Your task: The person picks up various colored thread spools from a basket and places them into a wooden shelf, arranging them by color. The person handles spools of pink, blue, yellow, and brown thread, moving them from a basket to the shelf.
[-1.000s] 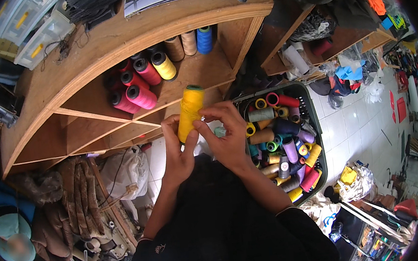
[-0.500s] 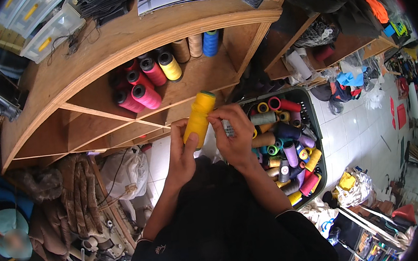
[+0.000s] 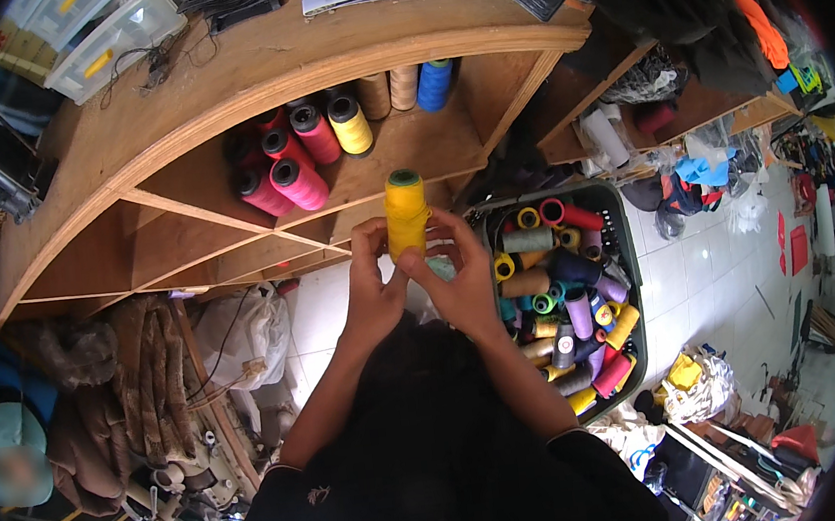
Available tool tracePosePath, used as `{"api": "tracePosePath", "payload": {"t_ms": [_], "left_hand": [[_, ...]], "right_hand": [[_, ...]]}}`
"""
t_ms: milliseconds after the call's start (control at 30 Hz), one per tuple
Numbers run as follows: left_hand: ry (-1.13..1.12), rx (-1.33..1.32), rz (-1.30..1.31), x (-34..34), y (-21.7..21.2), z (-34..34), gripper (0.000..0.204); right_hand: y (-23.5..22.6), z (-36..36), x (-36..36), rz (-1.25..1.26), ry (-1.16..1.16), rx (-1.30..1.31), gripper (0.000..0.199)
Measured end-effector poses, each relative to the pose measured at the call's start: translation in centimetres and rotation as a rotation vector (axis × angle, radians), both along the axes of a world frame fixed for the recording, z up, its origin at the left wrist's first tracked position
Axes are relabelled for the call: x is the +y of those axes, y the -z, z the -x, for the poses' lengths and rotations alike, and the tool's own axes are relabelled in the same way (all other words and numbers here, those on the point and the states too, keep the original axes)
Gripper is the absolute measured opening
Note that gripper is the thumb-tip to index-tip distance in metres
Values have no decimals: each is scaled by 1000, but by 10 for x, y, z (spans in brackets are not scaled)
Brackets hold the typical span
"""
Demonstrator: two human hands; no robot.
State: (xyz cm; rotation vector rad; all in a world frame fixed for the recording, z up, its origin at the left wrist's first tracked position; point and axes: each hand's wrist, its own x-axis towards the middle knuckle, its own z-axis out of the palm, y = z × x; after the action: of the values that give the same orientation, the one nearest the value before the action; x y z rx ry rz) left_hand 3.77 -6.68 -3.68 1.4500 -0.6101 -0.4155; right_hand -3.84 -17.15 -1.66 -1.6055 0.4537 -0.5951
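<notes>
A yellow spool of thread [image 3: 406,211] stands nearly upright between my two hands, its green-rimmed end upward. My left hand [image 3: 376,275] grips its left side, while my right hand [image 3: 453,267] closes on its lower right, thumb across the front. Beyond them, a wooden shelf [image 3: 426,144] bears several pink spools [image 3: 298,182], a lighter yellow spool [image 3: 350,126], two tan spools [image 3: 404,89] and a blue spool [image 3: 435,86]. Right of my hands is a dark green basket [image 3: 623,241] heaped with spools of many colours.
Clear plastic drawers [image 3: 116,53] and dark sheets sit on the shelf top. At the left lie brown cloths [image 3: 153,386] and a white plastic bag [image 3: 244,337]. White floor tiles [image 3: 684,265] stretch to the right. A person in a teal cap [image 3: 2,431] is at the far left.
The yellow spool has turned from tilted to nearly upright. My right hand has gone from pinching near its upper side to wrapping round its lower part. The view has shifted slightly.
</notes>
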Motion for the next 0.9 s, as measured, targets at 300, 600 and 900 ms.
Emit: {"api": "tracePosePath", "payload": {"t_ms": [300, 600, 900], "left_hand": [[-127, -290, -189, -34, 7, -41, 56], [-100, -173, -15, -59, 16, -70, 55], [-127, -104, -177, -75, -11, -66, 74]], "right_hand": [[21, -59, -42, 63, 64, -53, 47], [36, -127, -72, 307, 69, -139, 44], [32, -137, -74, 353, 52, -34, 49]]}}
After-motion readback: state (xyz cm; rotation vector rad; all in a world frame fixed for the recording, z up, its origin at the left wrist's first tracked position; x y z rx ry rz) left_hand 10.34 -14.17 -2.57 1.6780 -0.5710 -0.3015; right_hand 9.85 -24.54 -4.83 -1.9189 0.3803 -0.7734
